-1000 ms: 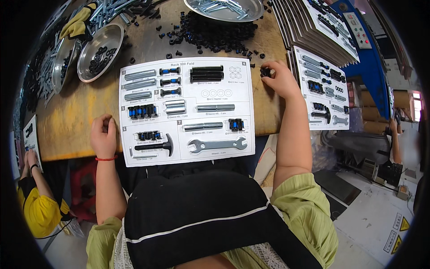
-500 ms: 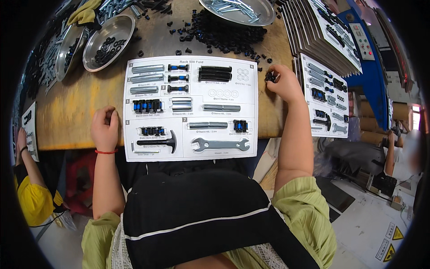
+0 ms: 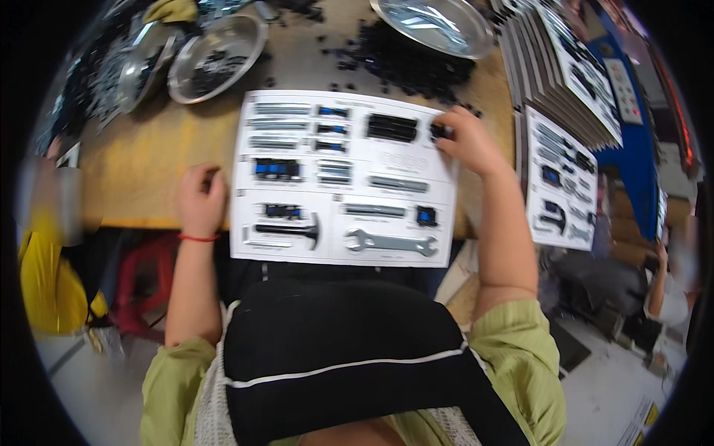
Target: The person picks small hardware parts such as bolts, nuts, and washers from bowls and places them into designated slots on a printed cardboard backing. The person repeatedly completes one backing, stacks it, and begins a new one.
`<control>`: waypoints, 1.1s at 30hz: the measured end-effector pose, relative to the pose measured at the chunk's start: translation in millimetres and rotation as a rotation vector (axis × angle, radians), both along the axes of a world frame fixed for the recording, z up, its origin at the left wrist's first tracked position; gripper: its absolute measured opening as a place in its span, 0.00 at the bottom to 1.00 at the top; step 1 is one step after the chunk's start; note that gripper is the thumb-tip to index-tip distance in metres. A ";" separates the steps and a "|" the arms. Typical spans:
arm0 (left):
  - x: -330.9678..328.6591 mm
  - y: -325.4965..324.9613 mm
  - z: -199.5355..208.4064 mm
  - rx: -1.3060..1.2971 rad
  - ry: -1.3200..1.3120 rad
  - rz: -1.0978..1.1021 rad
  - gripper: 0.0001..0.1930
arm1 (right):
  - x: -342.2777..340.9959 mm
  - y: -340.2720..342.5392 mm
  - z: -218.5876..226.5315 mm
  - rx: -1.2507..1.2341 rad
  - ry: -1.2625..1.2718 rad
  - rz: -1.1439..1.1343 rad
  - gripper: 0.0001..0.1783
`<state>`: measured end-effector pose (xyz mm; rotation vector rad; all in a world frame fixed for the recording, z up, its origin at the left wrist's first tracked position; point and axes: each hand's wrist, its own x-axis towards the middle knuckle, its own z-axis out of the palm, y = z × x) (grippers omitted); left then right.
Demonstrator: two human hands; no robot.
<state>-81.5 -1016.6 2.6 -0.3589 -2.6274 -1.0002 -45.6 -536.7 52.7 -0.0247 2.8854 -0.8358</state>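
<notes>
A white card (image 3: 297, 189) lies flat before me, showing sleeves, bolts, a black T-handled pin and a grey wrench (image 3: 392, 243) in ruled sections. Small black nuts (image 3: 438, 132) are pinched in my right hand (image 3: 467, 140), over the card's upper right corner; blur hides how many. Beside the card's left edge, my left hand (image 3: 201, 201) rests on the table with its fingers loosely curled and nothing visible in them. White ring outlines (image 3: 402, 161) show on the card below the nuts.
Metal bowls stand at the back: one with black rings or nuts (image 3: 219, 59), another with silver rods (image 3: 435, 26). Loose black bolts (image 3: 409, 63) are heaped between them. Filled cards (image 3: 559, 178) stand stacked at the right beside a blue machine (image 3: 621, 141). A person in yellow (image 3: 48, 275) is at far left.
My right hand has moved from beside the card to over its upper right corner, carrying the nuts. The whole view has shifted and blurred; my left hand stays by the card.
</notes>
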 end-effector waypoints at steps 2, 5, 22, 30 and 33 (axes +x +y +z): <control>-3.6 -2.0 1.0 0.027 -0.046 -0.022 0.06 | 3.1 0.6 2.0 0.011 0.014 -0.002 0.19; -13.7 6.5 28.0 0.125 -0.059 0.016 0.05 | 16.1 -7.5 11.9 -0.130 0.013 -0.097 0.27; -241.0 44.5 80.1 -0.869 -0.394 -0.325 0.13 | 96.0 -8.5 -66.6 -0.270 0.539 -0.541 0.03; -222.8 43.6 100.3 -0.018 -0.514 -0.134 0.12 | 94.6 -2.7 -68.9 -0.397 0.537 -0.659 0.03; -183.8 80.4 120.6 0.514 -0.718 -0.121 0.13 | 80.6 -14.3 -44.2 -0.472 0.498 -0.716 0.06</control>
